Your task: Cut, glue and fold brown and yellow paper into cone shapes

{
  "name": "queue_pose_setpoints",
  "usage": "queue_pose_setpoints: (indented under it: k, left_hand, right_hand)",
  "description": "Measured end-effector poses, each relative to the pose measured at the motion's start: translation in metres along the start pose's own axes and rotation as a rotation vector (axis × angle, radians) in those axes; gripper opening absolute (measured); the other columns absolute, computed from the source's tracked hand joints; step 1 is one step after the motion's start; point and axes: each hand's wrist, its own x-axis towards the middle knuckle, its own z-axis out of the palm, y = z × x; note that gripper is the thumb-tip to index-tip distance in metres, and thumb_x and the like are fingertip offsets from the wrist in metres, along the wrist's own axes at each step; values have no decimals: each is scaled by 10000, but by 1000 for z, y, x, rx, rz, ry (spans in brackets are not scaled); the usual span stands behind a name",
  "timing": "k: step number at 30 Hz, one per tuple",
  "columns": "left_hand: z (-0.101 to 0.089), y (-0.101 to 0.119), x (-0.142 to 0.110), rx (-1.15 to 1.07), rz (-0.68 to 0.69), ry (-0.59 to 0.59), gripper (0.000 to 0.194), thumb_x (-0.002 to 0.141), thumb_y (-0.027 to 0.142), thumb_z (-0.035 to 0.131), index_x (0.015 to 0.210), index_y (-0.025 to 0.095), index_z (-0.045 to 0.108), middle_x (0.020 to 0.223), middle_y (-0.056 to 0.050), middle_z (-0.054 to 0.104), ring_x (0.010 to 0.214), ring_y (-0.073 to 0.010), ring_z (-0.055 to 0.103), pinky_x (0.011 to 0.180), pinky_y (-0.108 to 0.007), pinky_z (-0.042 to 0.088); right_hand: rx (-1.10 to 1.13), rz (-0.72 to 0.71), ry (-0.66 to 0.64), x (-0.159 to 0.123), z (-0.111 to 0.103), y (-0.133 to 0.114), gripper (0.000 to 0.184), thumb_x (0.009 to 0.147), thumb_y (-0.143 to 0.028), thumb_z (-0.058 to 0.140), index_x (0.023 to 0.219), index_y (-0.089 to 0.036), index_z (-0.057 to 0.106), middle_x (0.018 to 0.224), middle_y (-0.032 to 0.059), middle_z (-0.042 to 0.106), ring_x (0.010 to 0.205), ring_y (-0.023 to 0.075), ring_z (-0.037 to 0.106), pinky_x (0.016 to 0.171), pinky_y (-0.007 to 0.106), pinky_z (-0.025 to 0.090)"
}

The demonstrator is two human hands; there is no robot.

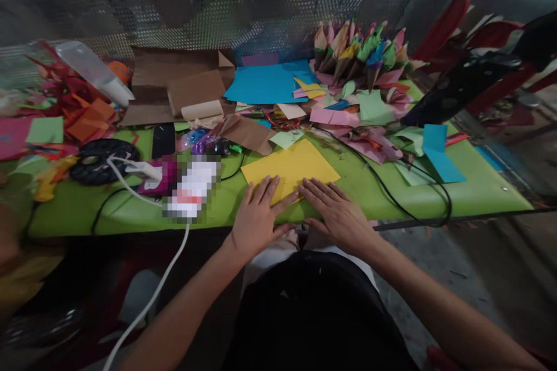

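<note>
From where I stand, the yellow sheet (300,162) looks smooth, matt paper; beneath it, the green tabletop (491,192) has a plastic-like sheen; behind it, matt blue paper (267,86), then a perforated metal panel (183,26).

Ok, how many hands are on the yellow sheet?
2. Left hand: fingers on the left part of the yellow sheet's near edge. Right hand: fingers on the right part. Neither is hidden.

Head camera: worn by the person, facing forward and down.
Bottom edge: dark-clad torso (317,313), close to the lens.
Middle: left hand (256,214), right hand (337,208), green tabletop (487,192) seen from above.
Top: perforated panel (270,6), farther off.
</note>
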Motion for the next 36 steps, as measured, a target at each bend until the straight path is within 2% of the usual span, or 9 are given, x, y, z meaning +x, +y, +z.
queue_pose_setpoints:
  k: [5,9,11,15,18,24,29,33,36]
  left_hand:
    - [-3,-6,-29,-3,0,2,596,978,551,484,1541,389,377,1615,-106,392,1480,-337,373,1137,-622,352]
    - [-4,-3,-38,-10,-29,17,527,1003,484,468,1516,371,430,1613,-108,394,1480,-327,373,1144,-640,333]
    - [-3,-1,-38,-15,-39,17,499,1002,483,468,1484,356,479,1604,-114,409,1472,-332,385,1137,-647,338]
    - [0,-2,-36,-23,-44,23,468,1004,486,462,1440,329,527,1605,-119,406,1467,-337,392,1131,-666,334]
    - [1,-3,-38,-31,-42,46,493,1007,447,479,1492,362,448,1611,-105,398,1469,-324,392,1152,-675,299]
    - [0,-3,-38,-63,-42,53,530,1006,425,486,1525,384,386,1614,-86,395,1456,-336,404,1139,-675,304]
    - [-11,-7,-29,-131,-61,82,402,996,442,500,1386,374,570,1508,-67,544,1357,-328,517,1065,-597,376]
    - [-20,-14,-6,-255,-140,141,299,1026,298,469,1247,280,668,1217,-52,739,1070,-237,674,965,-476,422]
    - [-19,-18,16,-255,-147,176,243,1002,228,512,1152,238,703,1057,-46,765,941,-213,686,849,-410,430]
  right_hand:
    - [6,10,-13,-1,-2,3,625,1010,-453,455,1566,-193,343,1618,85,391,1499,242,358,1216,485,315]
    - [-18,46,-2,1,-6,-12,634,1012,-467,437,1572,-192,326,1628,103,361,1508,269,336,1230,565,242]
    - [-17,13,-6,2,-7,-26,659,1008,-505,431,1576,-191,318,1633,108,343,1517,279,316,1233,591,209]
    - [26,-120,-67,3,-4,-40,653,1009,-523,420,1574,-208,332,1622,69,368,1504,255,346,1231,547,258]
    - [11,-44,-80,-6,-5,-23,604,1019,-465,426,1579,-269,313,1608,31,399,1482,244,387,1232,558,244]
    - [-97,192,-2,-27,-16,29,618,1023,-398,429,1601,-315,228,1588,62,438,1435,266,457,1207,602,207]
    - [-126,238,52,-27,-12,27,631,1021,-373,415,1610,-273,212,1583,79,452,1427,285,464,1162,581,294]
    - [-144,232,65,-26,-7,23,636,1024,-369,415,1612,-277,190,1585,74,452,1429,281,460,1163,563,296]
    - [-153,225,79,-27,-6,24,635,1029,-360,405,1612,-290,164,1576,67,466,1422,276,470,1151,557,309]
